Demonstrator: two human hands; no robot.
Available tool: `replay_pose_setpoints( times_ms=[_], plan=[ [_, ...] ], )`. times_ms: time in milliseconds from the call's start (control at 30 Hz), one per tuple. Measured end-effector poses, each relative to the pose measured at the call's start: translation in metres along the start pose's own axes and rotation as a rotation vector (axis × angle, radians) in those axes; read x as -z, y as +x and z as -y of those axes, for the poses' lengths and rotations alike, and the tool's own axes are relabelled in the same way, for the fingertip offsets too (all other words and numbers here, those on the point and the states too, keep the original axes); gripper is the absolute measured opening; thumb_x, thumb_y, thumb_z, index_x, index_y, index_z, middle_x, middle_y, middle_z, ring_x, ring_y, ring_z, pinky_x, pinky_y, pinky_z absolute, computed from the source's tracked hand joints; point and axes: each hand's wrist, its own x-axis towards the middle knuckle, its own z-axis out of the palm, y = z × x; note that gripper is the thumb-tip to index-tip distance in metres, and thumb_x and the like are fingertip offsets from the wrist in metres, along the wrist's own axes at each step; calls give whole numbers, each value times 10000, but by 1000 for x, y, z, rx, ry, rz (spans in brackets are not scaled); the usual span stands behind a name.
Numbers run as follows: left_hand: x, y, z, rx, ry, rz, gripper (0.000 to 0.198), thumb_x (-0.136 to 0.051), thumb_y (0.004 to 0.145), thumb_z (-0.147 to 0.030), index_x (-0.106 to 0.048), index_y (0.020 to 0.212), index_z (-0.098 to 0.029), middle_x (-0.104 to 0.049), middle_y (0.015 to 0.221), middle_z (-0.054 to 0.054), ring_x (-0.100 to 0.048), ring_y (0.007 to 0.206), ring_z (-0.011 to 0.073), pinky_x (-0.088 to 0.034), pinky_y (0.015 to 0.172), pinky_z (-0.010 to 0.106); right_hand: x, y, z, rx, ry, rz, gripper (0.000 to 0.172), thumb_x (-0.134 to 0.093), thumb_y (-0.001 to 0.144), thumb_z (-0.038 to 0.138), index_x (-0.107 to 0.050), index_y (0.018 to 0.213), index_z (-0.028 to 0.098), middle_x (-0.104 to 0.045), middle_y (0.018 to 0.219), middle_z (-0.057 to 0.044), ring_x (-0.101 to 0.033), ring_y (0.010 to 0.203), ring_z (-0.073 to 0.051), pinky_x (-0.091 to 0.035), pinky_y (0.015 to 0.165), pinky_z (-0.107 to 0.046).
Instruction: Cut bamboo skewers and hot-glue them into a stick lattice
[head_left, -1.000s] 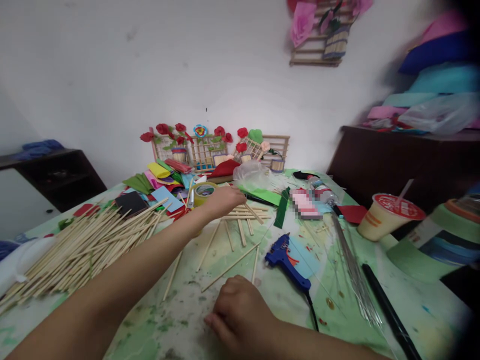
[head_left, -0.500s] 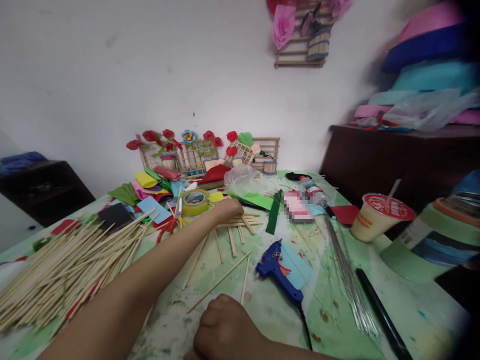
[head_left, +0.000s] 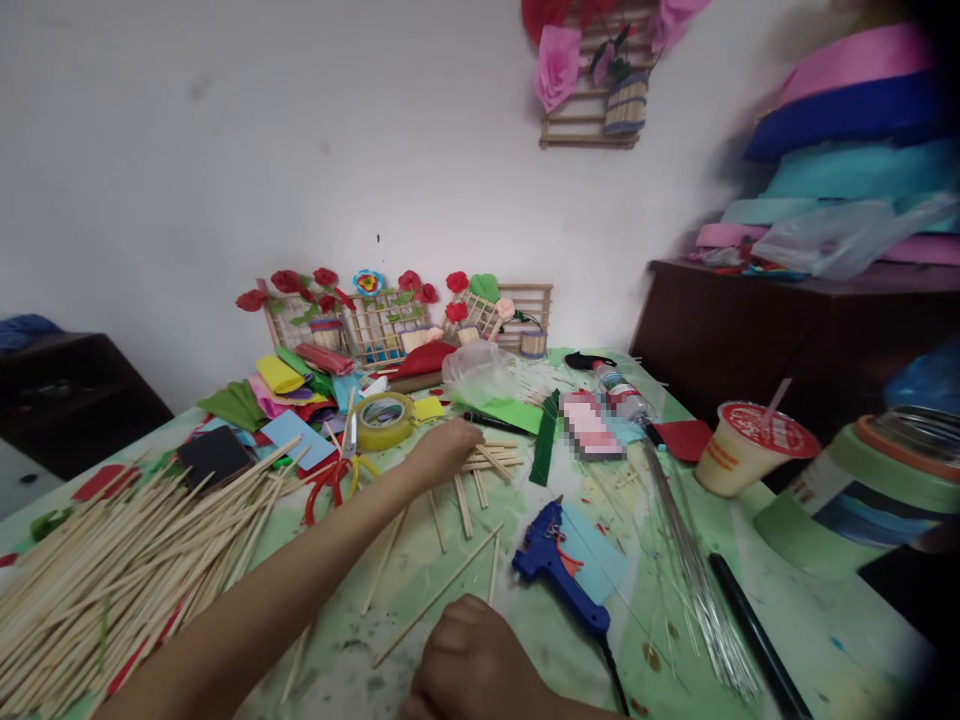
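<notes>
My left hand [head_left: 448,450] reaches across the table, fingers curled down over a loose pile of thin wooden sticks [head_left: 495,460]. Its fingertips are hidden, so whether a stick is between them does not show. Closer to me, my right hand [head_left: 476,660] is curled into a fist above the table's front part; anything inside it is out of sight. A single wooden stick [head_left: 439,598] lies just beyond this fist. To the right of it rests a blue hot glue gun [head_left: 559,565], partly over a light blue sheet [head_left: 596,555].
A big heap of wooden sticks [head_left: 142,570] covers the left side. Orange-handled scissors [head_left: 337,483] and a yellow tape roll [head_left: 384,420] lie beyond my left forearm. Thin wires [head_left: 694,580], a black rod [head_left: 757,635], a drink cup [head_left: 750,450] and a green jar [head_left: 847,500] stand or lie right.
The camera view has tilted and shifted slightly. My right fist has moved a little to the right. My left hand stays at the stick pile.
</notes>
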Motion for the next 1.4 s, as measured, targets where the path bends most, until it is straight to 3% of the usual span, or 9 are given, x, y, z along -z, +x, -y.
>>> replay_pose_setpoints(
  times_ms=[100,200,333,433,600,933,1067,1233,1400],
  plan=[
    [13,-46,-36,23,-249,-227,197,-440,850,-187,-614,942,-202,-666,935,67,-586,913,173,-449,821,314,18,5,-1,-254,271,-115,250,-424,771,325,-527,591,185,-537,528,-10,-478,544,-129,-351,543,-252],
    [23,-91,-69,-8,-471,-384,192,-496,830,-166,-589,976,-247,-674,941,43,-598,897,162,-465,825,317,39,15,0,-683,682,-199,165,-477,741,312,-536,662,180,-567,640,-26,-519,630,-143,-397,604,-256],
    [25,-116,-86,-98,-504,-411,260,-510,805,-120,-572,1023,-248,-672,950,61,-607,851,168,-489,756,308,59,29,1,-925,1244,-217,177,-577,622,300,-545,754,187,-545,702,-7,-502,693,-155,-401,693,-284],
    [20,-117,-84,-49,-510,-419,238,-497,816,-119,-573,1013,-228,-676,901,59,-605,815,159,-485,738,296,67,34,4,-1019,1329,-222,155,-585,568,245,-527,695,178,-457,651,18,-419,644,-128,-351,651,-247],
    [14,-120,-81,124,-604,-380,148,-516,835,-203,-622,937,-213,-688,845,49,-607,795,157,-469,747,290,77,36,7,-1052,1318,-127,115,-573,593,239,-495,644,171,-395,649,21,-356,647,-122,-303,638,-239],
    [21,-123,-77,403,-865,-124,151,-531,824,-267,-660,840,-192,-685,799,17,-610,767,135,-446,715,236,81,33,4,-990,1127,48,308,-581,726,345,-621,974,168,-432,683,21,-387,636,-117,-304,607,-243],
    [16,-123,-71,347,-871,-63,146,-529,823,-275,-631,803,-173,-657,781,19,-583,759,131,-428,711,234,81,27,3,-869,867,173,310,-538,784,333,-616,1037,172,-509,731,0,-453,677,-134,-365,643,-259],
    [15,-127,-76,170,-864,128,165,-483,850,-289,-608,843,-182,-646,828,20,-570,799,132,-419,747,238,90,14,17,-801,582,290,293,-538,798,268,-612,1070,189,-618,850,-56,-547,791,-182,-438,742,-318],
    [14,-124,-73,134,-691,192,165,-443,862,-251,-593,868,-181,-634,857,35,-553,830,146,-419,760,250,95,-6,23,-803,503,217,317,-529,822,258,-581,1128,192,-638,910,-73,-586,840,-182,-470,790,-338]
  ],
)
